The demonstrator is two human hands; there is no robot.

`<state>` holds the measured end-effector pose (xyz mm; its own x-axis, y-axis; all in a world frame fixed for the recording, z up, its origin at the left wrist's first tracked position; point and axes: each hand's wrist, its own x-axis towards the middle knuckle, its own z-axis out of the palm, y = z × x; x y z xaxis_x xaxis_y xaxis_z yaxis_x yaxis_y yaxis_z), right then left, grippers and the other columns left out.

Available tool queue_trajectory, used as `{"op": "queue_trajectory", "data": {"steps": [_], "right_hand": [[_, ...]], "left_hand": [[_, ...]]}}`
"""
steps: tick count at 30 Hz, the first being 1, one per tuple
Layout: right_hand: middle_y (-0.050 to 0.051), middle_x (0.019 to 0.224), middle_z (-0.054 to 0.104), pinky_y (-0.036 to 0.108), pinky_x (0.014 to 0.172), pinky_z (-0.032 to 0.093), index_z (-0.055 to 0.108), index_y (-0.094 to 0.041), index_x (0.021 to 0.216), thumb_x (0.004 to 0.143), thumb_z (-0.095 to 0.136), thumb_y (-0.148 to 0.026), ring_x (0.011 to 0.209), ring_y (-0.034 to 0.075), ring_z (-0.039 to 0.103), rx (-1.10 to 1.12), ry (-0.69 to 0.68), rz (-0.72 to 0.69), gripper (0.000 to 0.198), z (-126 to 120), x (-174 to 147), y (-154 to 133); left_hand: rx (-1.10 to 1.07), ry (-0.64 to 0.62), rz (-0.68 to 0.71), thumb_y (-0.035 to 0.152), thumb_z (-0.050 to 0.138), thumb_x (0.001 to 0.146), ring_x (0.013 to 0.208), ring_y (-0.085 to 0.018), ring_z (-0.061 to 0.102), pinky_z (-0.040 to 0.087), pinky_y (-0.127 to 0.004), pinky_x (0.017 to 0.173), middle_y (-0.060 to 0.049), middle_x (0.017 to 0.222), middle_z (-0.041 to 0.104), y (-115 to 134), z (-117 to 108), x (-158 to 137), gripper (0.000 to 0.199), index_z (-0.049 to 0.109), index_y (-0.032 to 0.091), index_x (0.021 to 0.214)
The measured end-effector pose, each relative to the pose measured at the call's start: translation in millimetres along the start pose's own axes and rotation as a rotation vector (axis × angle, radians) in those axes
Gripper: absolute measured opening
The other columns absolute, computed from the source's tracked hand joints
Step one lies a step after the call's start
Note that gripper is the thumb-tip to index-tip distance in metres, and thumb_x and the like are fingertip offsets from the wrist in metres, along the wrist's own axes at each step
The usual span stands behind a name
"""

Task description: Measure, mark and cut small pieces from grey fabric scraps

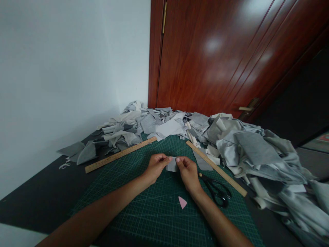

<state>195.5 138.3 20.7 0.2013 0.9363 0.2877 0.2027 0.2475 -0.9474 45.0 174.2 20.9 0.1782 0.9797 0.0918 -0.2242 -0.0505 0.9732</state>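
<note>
A small grey fabric piece (171, 166) is stretched between my two hands, above the middle of the green cutting mat (144, 212). My left hand (157, 166) pinches its upper left corner between thumb and fingers. At the upper right corner, my right hand (188, 171) pinches it the same way. The lower part of the cloth hangs down between them. Just right of my right hand lie black-handled scissors (218, 190), their blades partly hidden by the hand. A pink triangle of tailor's chalk (182, 202) rests on the mat below my hands.
One wooden ruler (120, 155) lies along the mat's left side, another ruler (216, 168) along its right. Heaps of grey and white fabric scraps (254, 147) cover the back and right of the black table (61, 192). Behind stand a white wall and a reddish-brown door (200, 61).
</note>
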Motion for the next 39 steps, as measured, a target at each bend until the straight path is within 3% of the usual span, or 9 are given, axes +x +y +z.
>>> {"op": "queue_trajectory", "data": {"steps": [7, 14, 19, 22, 26, 32, 36, 39], "right_hand": [[0.000, 0.069, 0.064, 0.029, 0.059, 0.042, 0.065, -0.020, 0.081, 0.093, 0.058, -0.045, 0.062, 0.018, 0.057, -0.073, 0.042, -0.043, 0.028, -0.2, -2.3, -1.3], [0.000, 0.071, 0.067, 0.029, 0.060, 0.042, 0.062, -0.022, 0.085, 0.096, 0.056, -0.035, 0.063, 0.019, 0.061, -0.253, 0.027, -0.166, 0.018, -3.2, -4.9, -6.4], [0.001, 0.073, 0.069, 0.029, 0.061, 0.044, 0.064, -0.023, 0.085, 0.096, 0.058, -0.035, 0.065, 0.020, 0.064, -0.229, 0.036, -0.169, 0.017, -3.5, -5.0, -7.5], [0.001, 0.073, 0.069, 0.029, 0.061, 0.045, 0.064, -0.023, 0.084, 0.096, 0.059, -0.034, 0.065, 0.020, 0.063, -0.227, 0.028, -0.174, 0.017, -5.1, -4.1, -7.8], [0.001, 0.073, 0.069, 0.029, 0.061, 0.045, 0.066, -0.023, 0.085, 0.094, 0.061, -0.034, 0.064, 0.019, 0.062, -0.232, 0.009, -0.190, 0.015, -8.0, -0.5, -6.7], [0.003, 0.083, 0.072, 0.029, 0.062, 0.047, 0.070, -0.021, 0.097, 0.089, 0.067, -0.047, 0.070, 0.020, 0.064, -0.022, 0.002, -0.050, 0.027, -1.2, -0.3, -2.1], [-0.002, 0.057, 0.060, 0.027, 0.052, 0.038, 0.069, -0.020, 0.069, 0.085, 0.071, -0.050, 0.054, 0.015, 0.052, 0.003, -0.074, 0.018, 0.034, 1.9, -1.4, -1.9], [-0.002, 0.056, 0.060, 0.027, 0.053, 0.039, 0.065, -0.020, 0.063, 0.083, 0.071, -0.051, 0.053, 0.014, 0.051, 0.058, -0.055, 0.031, 0.037, -0.8, 1.6, -2.1]], "left_hand": [[0.046, -0.054, -0.007, 0.059, 0.077, 0.072, 0.048, -0.013, 0.056, 0.044, -0.024, 0.047, 0.001, 0.056, 0.059, -5.9, 2.5, 0.4, 0.047, 0.057, 0.017, 0.063], [0.091, -0.094, 0.012, 0.062, 0.072, 0.079, 0.038, -0.009, 0.051, 0.039, -0.019, 0.037, 0.004, 0.053, 0.056, -10.9, 2.3, -0.1, 0.049, 0.056, 0.017, 0.069], [0.097, -0.207, -0.024, 0.058, 0.078, 0.074, 0.040, -0.008, 0.052, 0.046, -0.021, 0.039, 0.004, 0.062, 0.060, -7.3, 2.3, 0.0, 0.046, 0.061, 0.016, 0.081], [0.136, -0.244, -0.035, 0.054, 0.079, 0.073, 0.037, -0.008, 0.049, 0.041, -0.020, 0.037, 0.006, 0.056, 0.054, -8.4, 0.8, 1.5, 0.043, 0.057, 0.017, 0.073], [0.222, -0.188, 0.013, 0.047, 0.073, 0.078, 0.039, -0.007, 0.042, 0.029, -0.018, 0.036, 0.007, 0.052, 0.048, -12.7, 1.0, 1.3, 0.036, 0.054, 0.020, 0.067], [0.220, -0.087, 0.050, 0.047, 0.068, 0.083, 0.042, -0.008, 0.041, 0.029, -0.020, 0.040, 0.007, 0.054, 0.048, -14.8, 5.3, -3.7, 0.034, 0.051, 0.021, 0.070], [0.125, -0.033, 0.040, 0.059, 0.068, 0.081, 0.037, -0.008, 0.043, 0.033, -0.020, 0.037, 0.007, 0.054, 0.050, -12.4, 7.5, -5.2, 0.042, 0.051, 0.021, 0.074], [0.039, -0.069, 0.051, 0.061, 0.070, 0.080, 0.042, -0.010, 0.050, 0.043, -0.022, 0.043, 0.005, 0.056, 0.055, -8.6, 9.3, -7.0, 0.045, 0.054, 0.019, 0.075]]}}
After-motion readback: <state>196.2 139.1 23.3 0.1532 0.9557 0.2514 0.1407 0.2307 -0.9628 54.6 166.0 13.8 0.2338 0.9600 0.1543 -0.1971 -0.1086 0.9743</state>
